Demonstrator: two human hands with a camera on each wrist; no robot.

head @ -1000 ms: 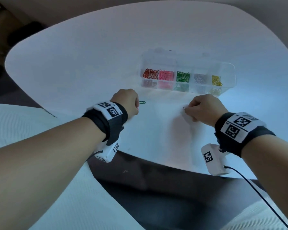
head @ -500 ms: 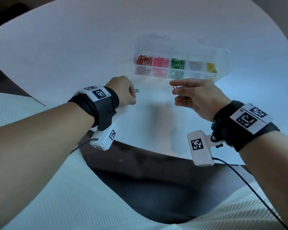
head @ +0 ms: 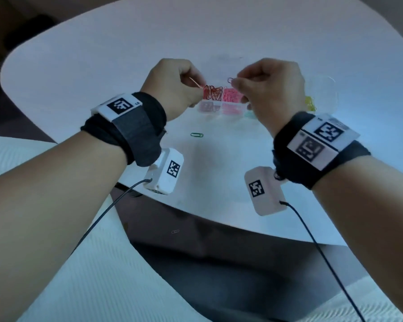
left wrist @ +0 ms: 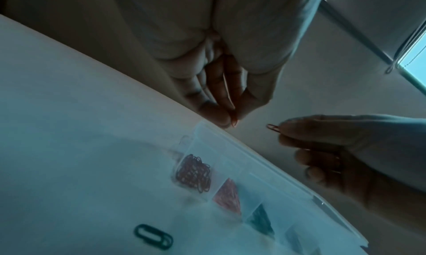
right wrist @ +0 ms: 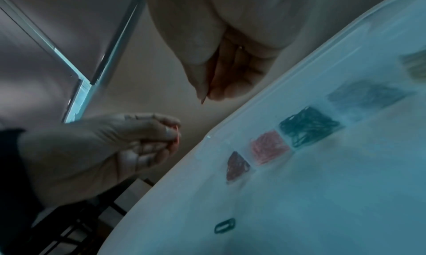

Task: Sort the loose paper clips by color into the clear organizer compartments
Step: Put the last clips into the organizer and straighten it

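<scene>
head view shows our left hand [head: 172, 87] raised over the clear organizer [head: 321, 89], fingertips pinched together on a red clip [head: 194, 82]. our right hand [head: 268, 89] hangs beside it over the same box, thumb and forefinger clamped on a second red clip [head: 230, 80]. we see red clips [head: 212, 92], pink clips [head: 232, 96] and yellow clips [head: 310, 103] in separate compartments. a green clip [head: 197, 135] lies loose on our white table [head: 79, 73], nearer us than the organizer. another clip [head: 175, 231] lies on the dark floor.
</scene>
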